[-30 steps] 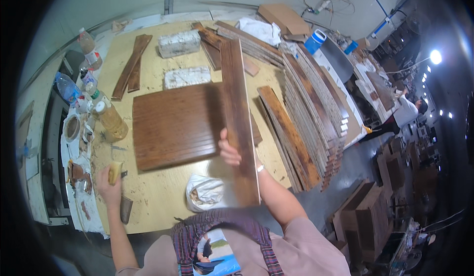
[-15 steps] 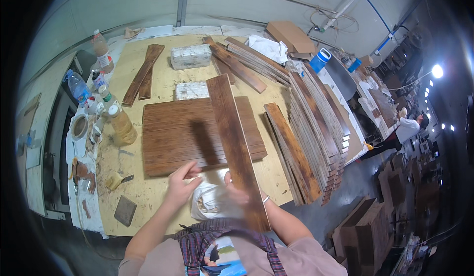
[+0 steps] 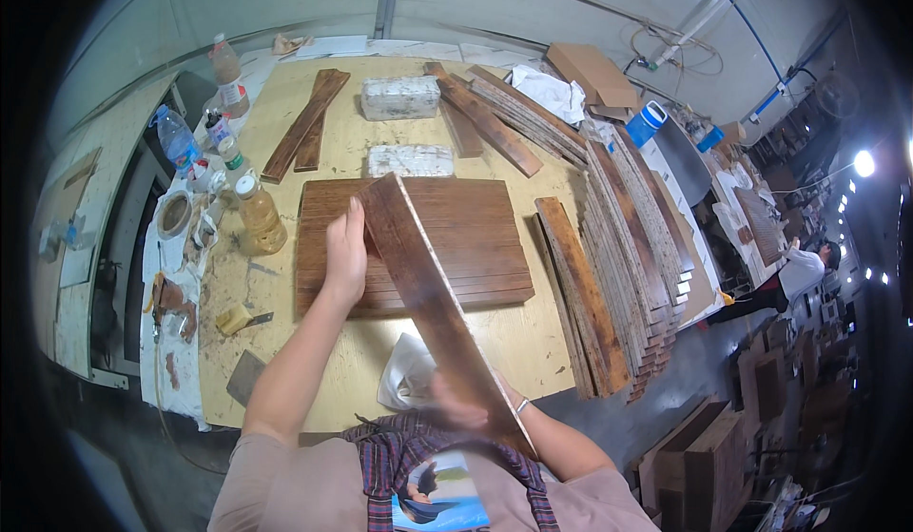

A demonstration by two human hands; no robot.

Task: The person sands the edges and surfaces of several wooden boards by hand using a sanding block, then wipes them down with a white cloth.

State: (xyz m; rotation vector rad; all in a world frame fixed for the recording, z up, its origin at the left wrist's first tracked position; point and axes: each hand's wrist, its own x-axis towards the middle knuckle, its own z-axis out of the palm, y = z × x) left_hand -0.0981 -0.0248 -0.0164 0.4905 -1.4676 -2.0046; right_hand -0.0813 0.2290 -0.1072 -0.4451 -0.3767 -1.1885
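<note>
A long brown wooden plank (image 3: pixel 423 285) is held up at a slant in front of me, over the near edge of the table. My left hand (image 3: pixel 348 258) grips its far end at the left edge, thumb side partly hidden. Lower down, my right hand (image 3: pixel 461 404) holds the plank near its close end; motion blurs these fingers, and the plank covers part of the hand. Behind the plank lies a neat block of brown planks (image 3: pixel 475 223) on the yellow tabletop (image 3: pixel 366 337). A crumpled white cloth (image 3: pixel 404 375) sits beneath the plank, near my right hand.
Stacked planks (image 3: pixel 618 256) line the table's right side, with two white blocks (image 3: pixel 399 99) at the back. Bottles, including one of yellowish liquid (image 3: pixel 262 218), crowd the left edge near a scraper (image 3: pixel 249 321). Another person (image 3: pixel 799 270) stands far right.
My left hand has moved up and away from me, from beside the cloth to the plank's far end. The plank's far end has swung left and lower.
</note>
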